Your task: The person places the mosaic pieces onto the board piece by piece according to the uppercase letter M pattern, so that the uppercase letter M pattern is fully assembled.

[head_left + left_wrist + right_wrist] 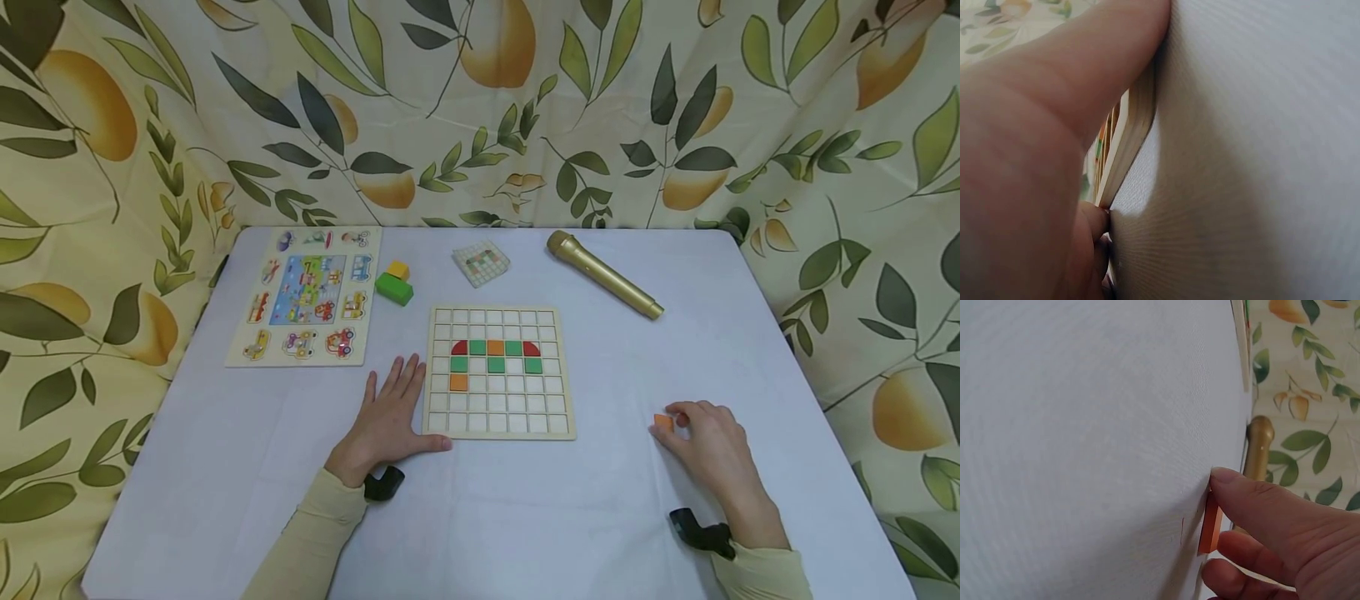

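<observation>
A square wooden grid board (pixel 498 427) lies flat in the middle of the table. On it, red, green and orange tiles (pixel 495 347) form a row, with more green tiles and one orange tile below. My left hand (pixel 386 417) rests beside the board's lower left corner, fingers spread and straight, thumb along the bottom edge; the wooden edge (pixel 1132 134) shows past the thumb in the left wrist view. Out to the right, my right hand (pixel 712 437) pinches an orange square tile (pixel 1211 525) between thumb and fingers, at the tabletop.
Behind the board lie a small pattern card (pixel 482 262) and a gold microphone (pixel 606 275). To the left are a picture puzzle board (pixel 247 342), a green block (pixel 394 288) and a yellow block (pixel 398 270). Patterned cloth hangs around the white-covered table.
</observation>
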Tool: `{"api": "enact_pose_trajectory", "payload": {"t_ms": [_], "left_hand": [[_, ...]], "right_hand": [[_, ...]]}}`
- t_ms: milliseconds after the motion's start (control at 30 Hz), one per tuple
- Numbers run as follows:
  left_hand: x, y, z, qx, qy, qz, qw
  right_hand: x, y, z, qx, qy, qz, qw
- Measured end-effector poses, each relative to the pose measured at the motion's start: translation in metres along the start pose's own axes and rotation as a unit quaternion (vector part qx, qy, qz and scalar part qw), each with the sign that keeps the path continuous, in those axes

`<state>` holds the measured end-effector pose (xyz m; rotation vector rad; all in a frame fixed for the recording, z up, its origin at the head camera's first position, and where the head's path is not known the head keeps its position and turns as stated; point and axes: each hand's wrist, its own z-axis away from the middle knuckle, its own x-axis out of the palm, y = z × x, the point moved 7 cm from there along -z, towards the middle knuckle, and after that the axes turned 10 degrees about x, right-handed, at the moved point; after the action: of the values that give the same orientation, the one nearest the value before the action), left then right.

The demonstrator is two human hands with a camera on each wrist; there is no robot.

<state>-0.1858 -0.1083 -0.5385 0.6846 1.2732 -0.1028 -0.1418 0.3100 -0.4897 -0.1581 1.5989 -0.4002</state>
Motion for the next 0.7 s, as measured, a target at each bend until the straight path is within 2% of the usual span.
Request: {"api": "enact_pose_trajectory", "payload": {"t_ms": [367, 700], "left_hand": [[-0.0002, 0.0000, -0.0002, 0.000, 0.003, 0.002, 1.0000], [0.0000, 0.0003, -0.0006, 0.001, 0.003, 0.001, 1.0000]], "right_hand": [[0.0000, 0.0055, -0.0006, 0.041, -0.015, 0.005, 0.999], [-0.0014, 0.0045, -0.0004, 0.016, 0.000, 0.010, 1.000]]}}
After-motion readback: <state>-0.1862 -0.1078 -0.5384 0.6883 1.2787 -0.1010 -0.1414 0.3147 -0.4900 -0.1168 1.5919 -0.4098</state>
